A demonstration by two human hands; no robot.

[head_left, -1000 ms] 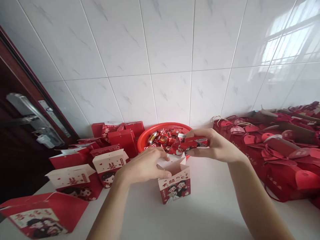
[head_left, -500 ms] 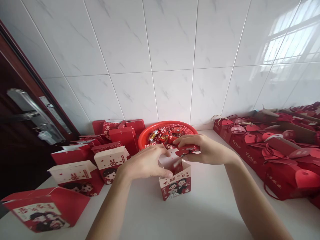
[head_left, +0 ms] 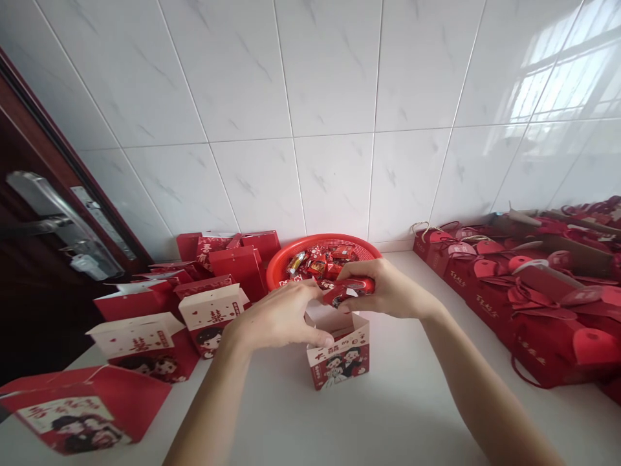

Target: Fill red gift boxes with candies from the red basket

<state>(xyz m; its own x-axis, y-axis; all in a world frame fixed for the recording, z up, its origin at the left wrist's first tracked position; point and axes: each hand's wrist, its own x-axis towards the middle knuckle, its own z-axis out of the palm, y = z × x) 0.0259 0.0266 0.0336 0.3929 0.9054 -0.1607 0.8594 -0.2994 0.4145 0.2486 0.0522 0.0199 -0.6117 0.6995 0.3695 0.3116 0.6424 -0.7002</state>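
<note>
A small red-and-cream gift box [head_left: 339, 367] with a cartoon couple on its front stands upright on the table, its top open. My left hand [head_left: 286, 317] grips the box at its left side, thumb over the front rim and fingers behind. Above the opening, my right hand [head_left: 383, 291] is closed around red wrapped candies [head_left: 348, 291]; their exact number cannot be made out. Just behind both hands sits a red plastic basket [head_left: 276, 262] with several wrapped candies [head_left: 317, 262] in it. The inside of the box is mostly hidden.
Several red and cream gift boxes [head_left: 140, 343] stand at the left. Along the right lie rows of red gift boxes [head_left: 485, 291] with heart-shaped flaps and cords. A tiled wall [head_left: 334, 175] closes off the back; a dark door [head_left: 29, 291] with a handle is at far left.
My right hand has shifted slightly left, and the red candies in it now show more over the box opening. My left hand keeps its hold on the box.
</note>
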